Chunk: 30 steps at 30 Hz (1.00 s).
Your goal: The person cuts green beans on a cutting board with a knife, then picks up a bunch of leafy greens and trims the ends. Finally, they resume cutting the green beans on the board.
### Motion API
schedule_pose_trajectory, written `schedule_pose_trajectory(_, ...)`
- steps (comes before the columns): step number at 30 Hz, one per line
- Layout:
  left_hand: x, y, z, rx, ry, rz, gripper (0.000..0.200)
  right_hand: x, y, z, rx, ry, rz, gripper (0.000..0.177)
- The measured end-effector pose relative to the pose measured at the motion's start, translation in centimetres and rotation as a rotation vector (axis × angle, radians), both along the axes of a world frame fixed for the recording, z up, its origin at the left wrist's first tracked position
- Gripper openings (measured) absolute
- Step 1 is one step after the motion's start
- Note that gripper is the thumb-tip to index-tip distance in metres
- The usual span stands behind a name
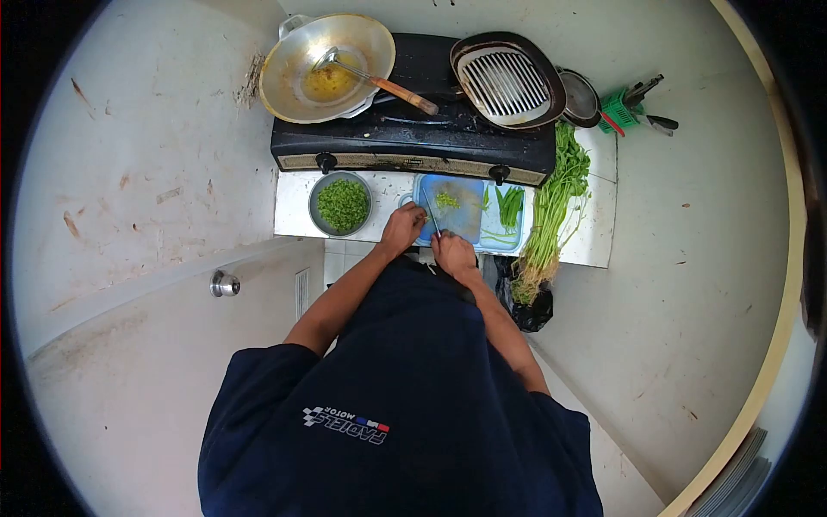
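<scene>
My right hand (454, 253) grips a knife (432, 212) whose blade points away from me over the blue cutting board (463, 226). Close to the blade, at the board's left edge, my left hand (403, 227) has its fingers curled together; what they hold is too small to make out. Chopped green bits (446, 200) lie just right of the blade. Whole green pods, perhaps beans (509, 207), rest on a light blue tray (520, 231) at the board's right. A grey bowl (315, 215) full of chopped greens (342, 205) stands left of my left hand.
Behind the counter strip sits a black gas stove (405, 138) bearing a wok (274, 82) with a wooden-handled ladle (401, 93) and a grill pan (469, 53). Leafy stalks with roots (551, 207) hang over the counter's front edge at right. A green knife basket (618, 110) stands behind.
</scene>
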<state>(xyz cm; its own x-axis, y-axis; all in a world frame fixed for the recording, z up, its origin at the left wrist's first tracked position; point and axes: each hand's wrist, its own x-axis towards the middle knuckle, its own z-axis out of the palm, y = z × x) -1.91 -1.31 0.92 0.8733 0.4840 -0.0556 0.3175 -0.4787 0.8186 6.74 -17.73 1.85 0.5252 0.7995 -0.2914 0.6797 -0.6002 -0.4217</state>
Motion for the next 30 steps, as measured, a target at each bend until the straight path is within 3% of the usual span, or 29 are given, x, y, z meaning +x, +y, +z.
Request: schedule_pose_trajectory(30,0.1,0.1,-0.8,-0.040,-0.044,0.019,0.005,0.0,1.0,-0.5,0.037,-0.039,0.070,0.041)
